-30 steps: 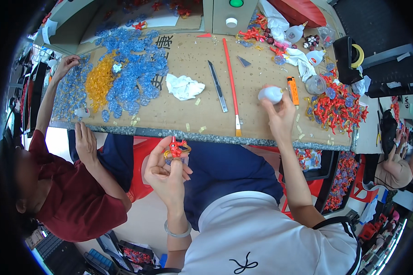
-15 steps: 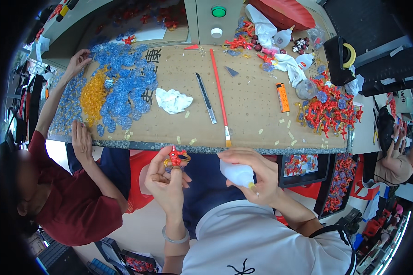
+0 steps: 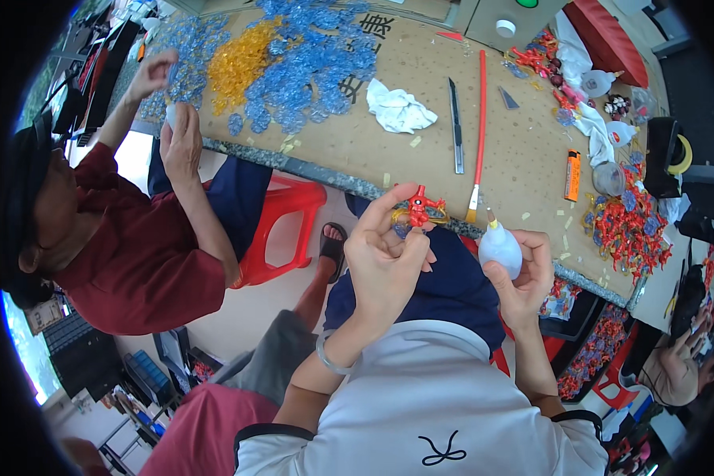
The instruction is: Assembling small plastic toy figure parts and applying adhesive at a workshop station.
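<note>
Between the thumb and fingers of my left hand (image 3: 385, 262) is a small red plastic figure (image 3: 420, 208) with a clear yellow part beside it. Some bluish plastic shows under the figure, partly covered by my fingers. My right hand (image 3: 527, 282) is wrapped round a white squeeze bottle (image 3: 500, 254), its yellow collar and thin nozzle pointing up toward the table edge. Both hands are over my lap, in front of that edge, and the nozzle is apart from the figure. Nearest on the table lies a red-handled brush (image 3: 481, 127), bristles toward me.
A craft knife (image 3: 456, 131), crumpled white cloth (image 3: 399, 107) and orange lighter (image 3: 572, 176) lie on the table. Red figures (image 3: 631, 226) are heaped at right; blue pieces (image 3: 309, 87) and yellow pieces (image 3: 242, 63) spread at left. A co-worker's hand (image 3: 182, 147) holds something whitish there.
The view has turned and shifted. My right hand has swung the bottle from nozzle down to nozzle up. My left hand keeps the figure. The co-worker's nearer hand has lifted off the table.
</note>
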Demonstrator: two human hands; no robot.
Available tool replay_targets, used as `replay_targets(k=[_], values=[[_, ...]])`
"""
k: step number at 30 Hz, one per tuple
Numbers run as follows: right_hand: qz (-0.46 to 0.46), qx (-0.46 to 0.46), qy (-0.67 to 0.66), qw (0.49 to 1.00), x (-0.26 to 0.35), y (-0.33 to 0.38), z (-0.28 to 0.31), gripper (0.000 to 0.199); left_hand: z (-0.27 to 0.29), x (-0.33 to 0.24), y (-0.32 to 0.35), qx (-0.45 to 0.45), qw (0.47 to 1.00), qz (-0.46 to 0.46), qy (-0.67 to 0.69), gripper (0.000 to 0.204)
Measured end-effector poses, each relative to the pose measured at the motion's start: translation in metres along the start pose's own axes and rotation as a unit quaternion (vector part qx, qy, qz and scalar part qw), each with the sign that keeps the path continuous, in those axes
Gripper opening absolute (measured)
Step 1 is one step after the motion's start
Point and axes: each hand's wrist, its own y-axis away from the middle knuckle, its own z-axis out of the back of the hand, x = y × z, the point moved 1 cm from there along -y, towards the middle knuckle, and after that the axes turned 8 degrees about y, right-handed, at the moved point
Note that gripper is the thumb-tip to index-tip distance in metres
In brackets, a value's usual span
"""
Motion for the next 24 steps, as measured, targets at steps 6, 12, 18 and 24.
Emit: replay_targets(k=[6, 12, 18, 24], values=[[-0.015, 0.011, -0.005, 1.0, 0.002, -0.002, -0.008, 0.04, 0.003, -0.004, -0.003, 0.0, 1.0, -0.009, 0.006, 0.043], [-0.016, 0.023, -0.01, 1.0, -0.001, -0.003, -0.014, 0.04, 0.003, -0.004, -0.004, -0.005, 1.0, -0.021, -0.001, 0.043], [0.002, 0.016, -0.022, 1.0, -0.007, -0.005, -0.006, 0.042, -0.01, -0.001, -0.004, -0.01, 0.999, -0.03, 0.01, 0.043], [0.04, -0.017, 0.008, 0.999, -0.013, -0.01, 0.02, 0.042, -0.038, 0.004, -0.003, 0.005, 1.0, -0.02, 0.003, 0.043]])
